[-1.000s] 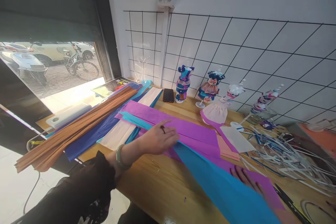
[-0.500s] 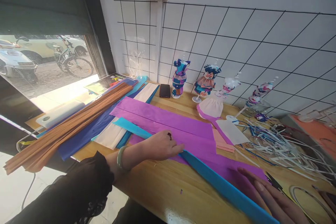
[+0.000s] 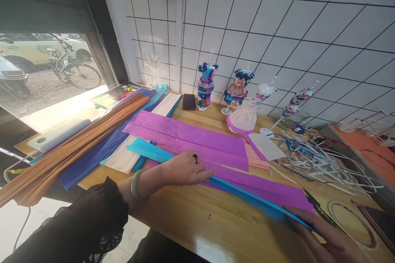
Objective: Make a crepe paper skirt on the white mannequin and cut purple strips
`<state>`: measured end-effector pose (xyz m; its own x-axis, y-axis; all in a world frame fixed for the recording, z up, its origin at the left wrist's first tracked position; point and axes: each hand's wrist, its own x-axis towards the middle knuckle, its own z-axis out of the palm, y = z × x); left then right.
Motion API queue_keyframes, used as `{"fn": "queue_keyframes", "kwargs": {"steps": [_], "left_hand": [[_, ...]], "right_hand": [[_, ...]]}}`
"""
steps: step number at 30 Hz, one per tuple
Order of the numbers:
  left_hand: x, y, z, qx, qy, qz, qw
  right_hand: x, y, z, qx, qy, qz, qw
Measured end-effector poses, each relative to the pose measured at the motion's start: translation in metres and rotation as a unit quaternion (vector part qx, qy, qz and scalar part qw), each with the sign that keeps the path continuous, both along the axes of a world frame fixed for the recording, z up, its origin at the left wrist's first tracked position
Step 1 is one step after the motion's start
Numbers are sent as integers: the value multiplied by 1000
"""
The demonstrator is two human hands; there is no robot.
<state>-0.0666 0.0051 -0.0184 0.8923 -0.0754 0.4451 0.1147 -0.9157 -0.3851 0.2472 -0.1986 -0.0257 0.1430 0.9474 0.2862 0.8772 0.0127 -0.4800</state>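
A long blue paper strip (image 3: 243,194) crosses the front of the wooden table, its near part standing folded along the length. My left hand (image 3: 188,167), with a bangle at the wrist, is closed on the strip near its middle, pinning it over the purple paper. At the strip's right end my right hand (image 3: 324,232) grips it between thumb and fingers; part of this hand is blurred. Behind the strip lie wide purple paper sheets (image 3: 191,131), overlapping one another. To the left, the strip's loose end rests over a cream paper strip (image 3: 123,156).
Brown pleated paper (image 3: 83,141) and dark blue paper (image 3: 92,160) lie at left. A phone (image 3: 189,102) and several small dressed mannequins, one in a white skirt (image 3: 243,118), stand at the wall. Scissors (image 3: 319,207) and a heap of paper scraps (image 3: 314,160) lie at right.
My right hand has turned and taken hold of the blue strip's right end, which lay beside it before. The strip is lifted off the purple sheet there. My left hand stays put; the view has shifted.
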Motion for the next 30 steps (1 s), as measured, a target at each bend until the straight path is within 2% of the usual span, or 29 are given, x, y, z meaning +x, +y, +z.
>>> {"fn": "queue_keyframes", "kwargs": {"steps": [3,7,10,14,16,19,23,26,30], "left_hand": [[0,-4,-4,8,38,-12,999],[3,-13,-10,-20,67,-38,997],[4,-21,-10,-103,77,-64,990],[6,-22,-8,-267,85,-66,958],[8,-16,-8,-316,69,-30,946],[12,-1,-10,-350,24,91,932],[11,18,-18,-355,27,215,910],[8,24,-23,-351,65,259,898],[7,23,-24,-367,69,259,891]], "right_hand": [[22,-7,-1,25,-42,-37,998],[40,-14,-12,-15,-39,-12,999],[40,-16,-22,-18,-23,25,999],[35,-19,-23,-74,-42,68,994],[33,-23,-17,-106,-34,73,991],[33,-25,-7,-156,-25,58,986],[34,-8,0,-141,-30,22,989],[35,19,-3,-100,-54,32,993],[36,52,-14,-78,-125,74,986]]}}
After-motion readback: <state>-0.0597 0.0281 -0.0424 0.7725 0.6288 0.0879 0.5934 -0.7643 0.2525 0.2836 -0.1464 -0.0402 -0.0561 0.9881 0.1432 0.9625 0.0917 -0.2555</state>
